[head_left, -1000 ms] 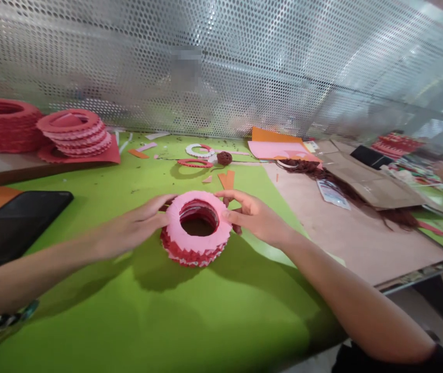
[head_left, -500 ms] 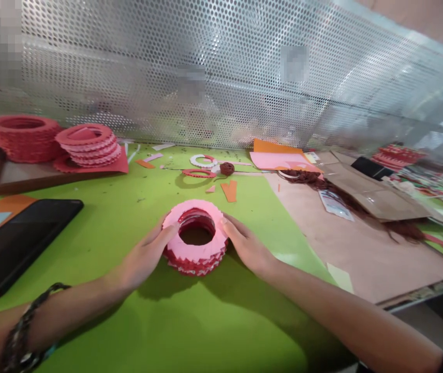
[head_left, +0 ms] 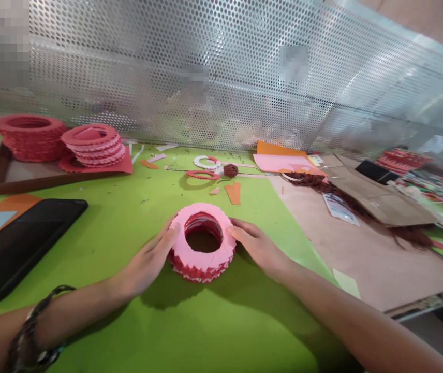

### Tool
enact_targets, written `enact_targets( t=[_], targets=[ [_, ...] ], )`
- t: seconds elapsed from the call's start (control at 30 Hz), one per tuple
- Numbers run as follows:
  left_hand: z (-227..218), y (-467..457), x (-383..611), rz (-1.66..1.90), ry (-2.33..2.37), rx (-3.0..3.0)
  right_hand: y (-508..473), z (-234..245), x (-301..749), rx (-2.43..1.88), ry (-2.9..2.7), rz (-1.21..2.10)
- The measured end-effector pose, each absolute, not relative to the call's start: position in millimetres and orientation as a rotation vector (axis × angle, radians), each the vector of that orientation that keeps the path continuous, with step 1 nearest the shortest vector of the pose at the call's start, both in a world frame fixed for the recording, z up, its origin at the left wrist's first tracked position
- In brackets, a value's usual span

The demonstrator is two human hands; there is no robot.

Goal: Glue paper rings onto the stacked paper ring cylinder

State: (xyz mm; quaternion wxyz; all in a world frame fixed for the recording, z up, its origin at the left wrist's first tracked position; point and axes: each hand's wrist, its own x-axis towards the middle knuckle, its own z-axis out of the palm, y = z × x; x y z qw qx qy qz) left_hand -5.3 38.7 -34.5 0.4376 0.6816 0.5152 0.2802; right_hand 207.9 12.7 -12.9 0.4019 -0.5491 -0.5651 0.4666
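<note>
A stack of pink and red scalloped paper rings (head_left: pixel 203 256) sits on the green table (head_left: pixel 136 321), its hole facing up. My left hand (head_left: pixel 149 259) presses against the stack's left side, fingers together and fairly straight. My right hand (head_left: pixel 258 247) cups the right side, fingertips on the top ring's edge. Between them both hands hold the stack.
A black phone (head_left: pixel 19 243) lies at the left. A wooden tray (head_left: pixel 23 178) at the back left bears two more stacks of red rings (head_left: pixel 93 145). Paper scraps and loose rings (head_left: pixel 206 168) lie behind, before a perforated metal screen (head_left: pixel 221 77). Brown card (head_left: pixel 361 248) covers the right.
My hands slid down from the top of the ring stack to its sides, and the stack sits a little lower and nearer. The view shifted slightly.
</note>
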Motion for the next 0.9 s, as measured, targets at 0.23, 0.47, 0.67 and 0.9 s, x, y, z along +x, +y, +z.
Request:
enact_targets(
  t=[0.23,0.47,0.67,0.9],
  targets=[
    [-22.3,42.7,5.7,0.648,1.113,1.672,6.7,-12.7,201.1,-1.462,-1.518,1.118],
    [-40.6,44.3,-15.7,0.88,1.077,1.91,6.7,-11.2,221.0,-1.39,-1.727,1.115],
    [-51.0,40.0,-17.0,0.828,1.013,2.103,6.8,-15.1,230.0,-1.307,-2.041,1.018],
    [-53.0,36.3,-15.1,0.836,0.958,2.045,6.1,-21.7,229.3,-1.259,-2.087,0.915]
  ],
)
